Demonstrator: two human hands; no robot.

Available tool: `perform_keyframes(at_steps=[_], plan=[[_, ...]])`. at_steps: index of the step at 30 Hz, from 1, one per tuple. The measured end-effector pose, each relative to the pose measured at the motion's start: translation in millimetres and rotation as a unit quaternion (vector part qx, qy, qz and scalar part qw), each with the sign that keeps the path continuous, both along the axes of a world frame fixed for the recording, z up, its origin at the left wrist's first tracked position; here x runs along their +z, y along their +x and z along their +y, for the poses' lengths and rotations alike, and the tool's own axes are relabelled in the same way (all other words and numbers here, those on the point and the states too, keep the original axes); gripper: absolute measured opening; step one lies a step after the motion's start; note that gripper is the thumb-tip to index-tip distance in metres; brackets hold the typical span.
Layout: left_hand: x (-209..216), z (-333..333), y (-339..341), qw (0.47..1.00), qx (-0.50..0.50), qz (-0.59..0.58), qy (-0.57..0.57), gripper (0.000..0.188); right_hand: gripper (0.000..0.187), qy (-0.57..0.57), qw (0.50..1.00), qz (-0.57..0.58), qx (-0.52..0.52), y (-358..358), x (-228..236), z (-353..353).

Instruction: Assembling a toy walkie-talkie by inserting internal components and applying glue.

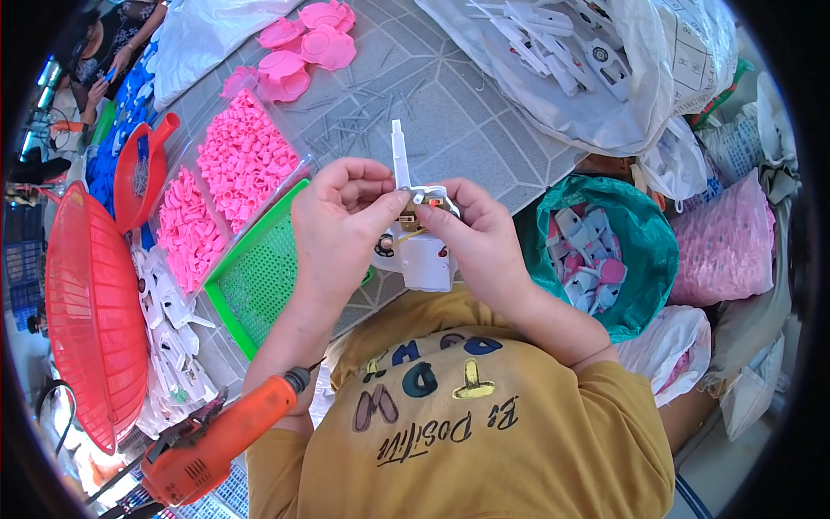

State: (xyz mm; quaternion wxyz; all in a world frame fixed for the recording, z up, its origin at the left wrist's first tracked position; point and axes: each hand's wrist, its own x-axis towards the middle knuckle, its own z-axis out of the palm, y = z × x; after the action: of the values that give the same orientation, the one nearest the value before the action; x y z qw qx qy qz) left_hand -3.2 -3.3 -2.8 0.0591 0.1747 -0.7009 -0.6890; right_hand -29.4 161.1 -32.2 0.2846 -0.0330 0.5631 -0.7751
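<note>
Right of green tray (pixel 259 266), left hand (pixel 339 227) pinched onto white casing (pixel 427 263), right hand (pixel 481 235) half-curled, gripping its side.

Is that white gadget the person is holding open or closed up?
Open on the side facing up: the white gadget shows bare brass-coloured parts and a yellow wire between the left hand and right hand.

- From the white housing (pixel 427 262), I could pass low toward 1 o'clock over the grey tabletop (pixel 471 114).
- Toward 12, the white stem (pixel 399 154) juts into my way.
- At 11, thin metal pins (pixel 346 127) lie flat; I could cross above.
- At 2, a bulky white bag (pixel 644 78) blocks me.
- At 3, the teal bag (pixel 648 259) rises.
- Between 7 and 8, the orange drill (pixel 216 441) bars my path.
</note>
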Motion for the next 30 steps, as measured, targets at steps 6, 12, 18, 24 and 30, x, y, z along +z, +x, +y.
perform_keyframes(at_steps=[6, 12, 18, 24, 30], plan=[[-6.5, -0.7, -2.6, 0.999, -0.018, 0.029, -0.006, 0.022, 0.019, 0.043, 0.999, 0.001, 0.002, -3.5, 1.3, 0.8], [-3.0, -1.7, -3.2, 0.999, -0.034, 0.005, -0.007, 0.020, 0.018, 0.136, 0.979, 0.153, -0.013, 0.4, 0.8, 1.6], [-2.4, -7.6, -3.5, 0.998, -0.054, -0.013, -0.008, 0.019, 0.022, 0.219, 0.901, 0.371, -0.053, 0.8, -3.2, 1.1], [-8.4, -11.0, -3.2, 0.998, -0.053, -0.014, 0.036, 0.016, 0.022, 0.235, 0.901, 0.363, -0.032, 0.6, 2.5, 2.8], [-5.7, -7.6, -3.9, 0.997, -0.018, -0.026, 0.073, 0.018, 0.019, 0.231, 0.938, 0.258, 0.015, -4.5, 3.3, 5.2]])
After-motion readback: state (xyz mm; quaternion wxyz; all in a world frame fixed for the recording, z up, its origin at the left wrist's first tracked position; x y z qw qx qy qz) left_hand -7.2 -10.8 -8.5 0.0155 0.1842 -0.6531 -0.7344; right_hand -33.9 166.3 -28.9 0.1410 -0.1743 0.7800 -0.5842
